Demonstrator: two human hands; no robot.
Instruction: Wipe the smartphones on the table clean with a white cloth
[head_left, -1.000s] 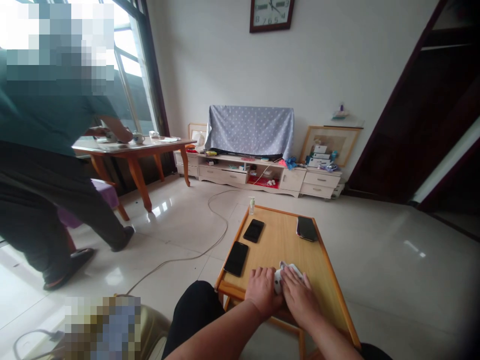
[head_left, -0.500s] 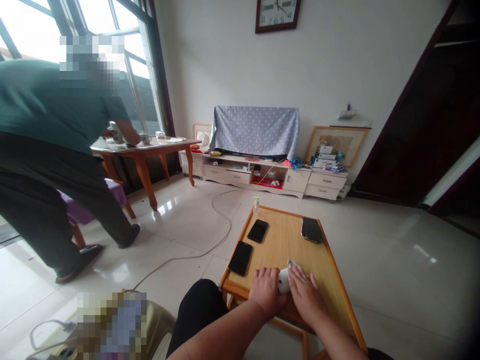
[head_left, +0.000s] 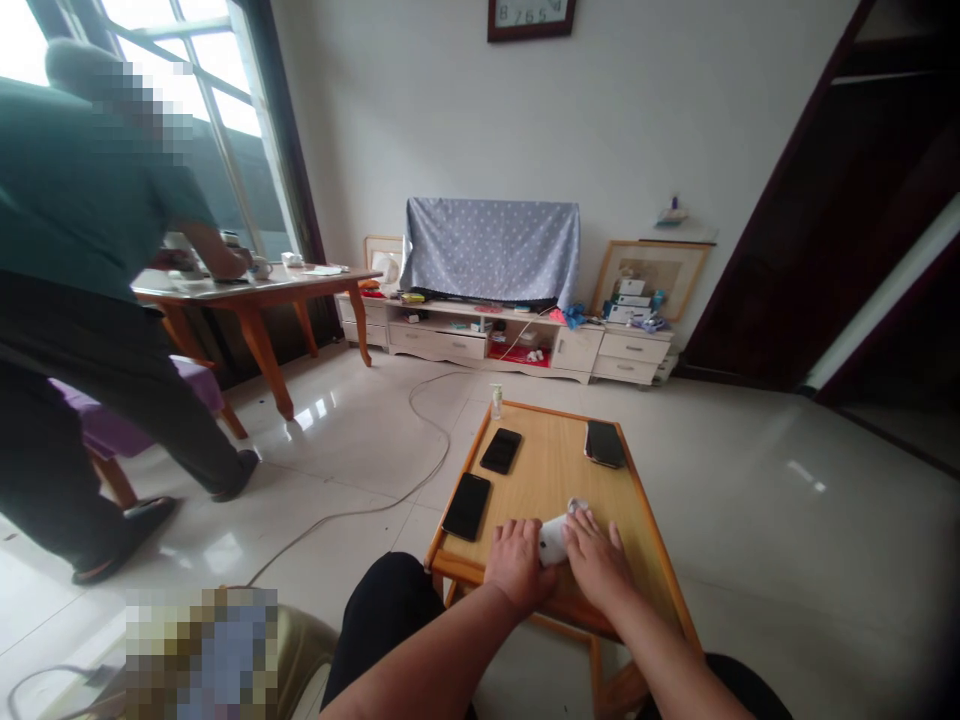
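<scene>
Both my hands rest on the near end of a small wooden table. Between them lies a small white object. My left hand lies with its fingers curled against the object's left side. My right hand lies flat over its right side, fingers stretched forward. What the object is I cannot make out. Three dark phones lie farther along the table: one at the left edge, one behind it, one at the far right.
A small clear bottle stands at the table's far left corner. A person in a green shirt bends over a red-brown table at the left. A cable snakes over the tiled floor. A low TV cabinet lines the far wall.
My hands have stayed on the white object. The view has shifted slightly; the person at the left still leans over the red-brown table.
</scene>
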